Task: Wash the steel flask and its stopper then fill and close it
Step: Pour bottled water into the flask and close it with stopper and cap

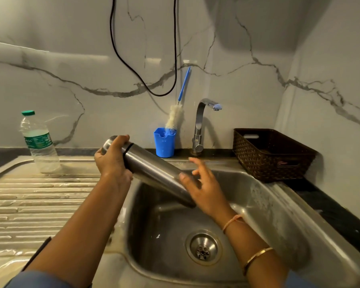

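flask (154, 169): tilted over the sink (279, 215), cap end toward 10 o'clock, base toward 4 o'clock
left hand (111, 161): fingers curled round the cap end
right hand (204, 183): fingers spread, thumb touching the base end
bottle (40, 142): 9 o'clock of flask, on drainboard (40, 204)
tap (202, 123): 1 o'clock
basket (272, 154): 3 o'clock

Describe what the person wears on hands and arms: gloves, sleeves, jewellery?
No gloves on the left hand or right hand. Right wrist: a thin peach thread band; further up that forearm, a slim gold bangle. Left wrist is bare. A blue sleeve shows at the frame's bottom edge on the left arm.
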Available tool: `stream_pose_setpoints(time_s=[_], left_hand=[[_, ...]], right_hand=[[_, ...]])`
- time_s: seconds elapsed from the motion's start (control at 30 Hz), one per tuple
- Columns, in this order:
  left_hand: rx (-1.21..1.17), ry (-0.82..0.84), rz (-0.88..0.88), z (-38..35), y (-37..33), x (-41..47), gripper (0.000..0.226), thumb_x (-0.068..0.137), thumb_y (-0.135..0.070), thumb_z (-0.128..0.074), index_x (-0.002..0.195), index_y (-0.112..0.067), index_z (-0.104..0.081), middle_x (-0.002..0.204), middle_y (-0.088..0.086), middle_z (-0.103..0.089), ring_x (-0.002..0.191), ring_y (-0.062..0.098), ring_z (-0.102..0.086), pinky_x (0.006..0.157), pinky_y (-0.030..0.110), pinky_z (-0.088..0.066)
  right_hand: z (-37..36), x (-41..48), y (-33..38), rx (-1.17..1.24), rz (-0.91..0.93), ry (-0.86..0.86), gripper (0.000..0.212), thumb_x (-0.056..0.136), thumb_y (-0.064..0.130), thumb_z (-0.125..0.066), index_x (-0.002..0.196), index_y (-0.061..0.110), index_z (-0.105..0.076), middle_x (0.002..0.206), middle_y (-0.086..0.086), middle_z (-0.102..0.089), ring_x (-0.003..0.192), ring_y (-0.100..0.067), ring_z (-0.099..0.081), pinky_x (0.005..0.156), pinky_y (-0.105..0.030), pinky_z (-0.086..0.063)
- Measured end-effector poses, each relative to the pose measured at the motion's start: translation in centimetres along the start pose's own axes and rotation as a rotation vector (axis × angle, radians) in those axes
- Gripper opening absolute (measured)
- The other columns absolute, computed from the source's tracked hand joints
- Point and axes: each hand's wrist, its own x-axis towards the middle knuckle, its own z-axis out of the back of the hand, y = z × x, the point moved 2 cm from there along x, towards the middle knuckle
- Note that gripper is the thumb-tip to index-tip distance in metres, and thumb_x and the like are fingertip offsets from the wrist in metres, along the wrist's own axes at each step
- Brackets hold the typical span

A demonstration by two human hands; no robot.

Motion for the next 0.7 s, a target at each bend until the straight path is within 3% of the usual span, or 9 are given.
stream_pose_setpoints(time_s=[0.07,0.17,0.27,0.33,0.4,0.47,0.53,0.63,0.7], left_hand=[[-0.002,-0.007,0.067,0.3,0.0,0.3,0.061,0.063,-0.020,-0.080,0.115,-0.020,-0.047,0.105,0.007,-0.060,0.090,0.021,-0.062,0.077,0.041,-0.056],[-0.016,0.048,0.205,0.3,0.0,0.1,0.050,0.061,-0.026,-0.078,0.107,-0.017,-0.059,0.101,0.006,-0.062,0.088,0.023,-0.062,0.080,0.043,-0.055],[-0.070,0.102,0.224,-0.6,0.3,-1.3,0.046,0.064,-0.025,-0.077,0.106,-0.017,-0.060,0.099,0.006,-0.060,0.083,0.023,-0.061,0.065,0.040,-0.057],[-0.065,0.106,0.128,-1.4,0.9,-2.4,0.065,0.066,-0.020,-0.078,0.125,-0.018,-0.051,0.105,0.009,-0.059,0.083,0.021,-0.061,0.056,0.035,-0.055],[-0.011,0.102,0.022,-2.2,1.6,-3.7,0.066,0.069,-0.016,-0.079,0.124,-0.023,-0.044,0.112,0.009,-0.057,0.087,0.020,-0.061,0.063,0.036,-0.057],[0.021,0.126,-0.028,-2.8,1.9,-4.7,0.053,0.069,-0.017,-0.079,0.108,-0.029,-0.045,0.113,0.009,-0.055,0.093,0.021,-0.062,0.077,0.040,-0.057],[0.039,0.159,-0.092,-3.3,1.5,-5.2,0.047,0.069,-0.017,-0.079,0.095,-0.033,-0.044,0.109,0.007,-0.055,0.093,0.020,-0.062,0.078,0.038,-0.057],[0.085,0.211,-0.236,-3.9,0.7,-5.3,0.045,0.070,-0.017,-0.080,0.089,-0.036,-0.043,0.101,0.000,-0.053,0.088,0.017,-0.060,0.072,0.032,-0.056],[0.156,0.263,-0.342,-4.0,0.5,-5.7,0.044,0.071,-0.018,-0.079,0.092,-0.035,-0.044,0.099,-0.003,-0.051,0.088,0.017,-0.059,0.075,0.033,-0.057]], right_hand=[[-0.7,-0.5,0.1,-0.249,0.227,0.015,0.064,0.085,0.059,-0.050,0.142,0.046,-0.024,0.133,0.006,-0.035,0.114,-0.009,-0.041,0.091,-0.027,-0.043],[0.1,-0.4,-0.3,-0.218,0.316,-0.320,0.064,0.083,0.058,-0.046,0.142,0.038,-0.033,0.130,0.005,-0.041,0.101,0.006,-0.047,0.079,-0.011,-0.043],[0.9,0.1,-0.8,0.188,0.122,-0.531,0.037,0.084,0.050,-0.051,0.117,0.033,-0.055,0.109,0.019,-0.054,0.096,0.016,-0.049,0.078,-0.006,-0.040],[1.0,0.4,-1.5,0.458,-0.056,-0.560,0.008,0.091,0.032,-0.057,0.085,0.028,-0.060,0.084,0.014,-0.059,0.080,0.005,-0.054,0.076,-0.023,-0.043],[1.4,0.5,-2.4,0.604,-0.243,-0.598,0.024,0.094,0.023,-0.053,0.071,0.022,-0.060,0.073,0.005,-0.056,0.077,-0.014,-0.055,0.074,-0.038,-0.049],[2.2,0.6,-2.7,0.680,-0.302,-0.631,0.025,0.094,0.024,-0.052,0.073,0.019,-0.064,0.073,0.002,-0.056,0.080,-0.023,-0.055,0.080,-0.052,-0.050],[2.5,0.7,-2.5,0.742,-0.322,-0.636,0.023,0.094,0.027,-0.051,0.077,0.021,-0.065,0.076,0.001,-0.057,0.081,-0.025,-0.056,0.074,-0.054,-0.052],[1.8,0.4,-2.1,0.858,-0.466,-0.566,0.019,0.094,0.030,-0.048,0.085,0.019,-0.060,0.087,-0.009,-0.059,0.078,-0.028,-0.059,0.045,-0.036,-0.053],[1.2,0.1,-1.8,0.913,-0.579,-0.499,0.022,0.091,0.032,-0.048,0.090,0.014,-0.059,0.092,-0.015,-0.059,0.076,-0.030,-0.060,0.045,-0.032,-0.050]])
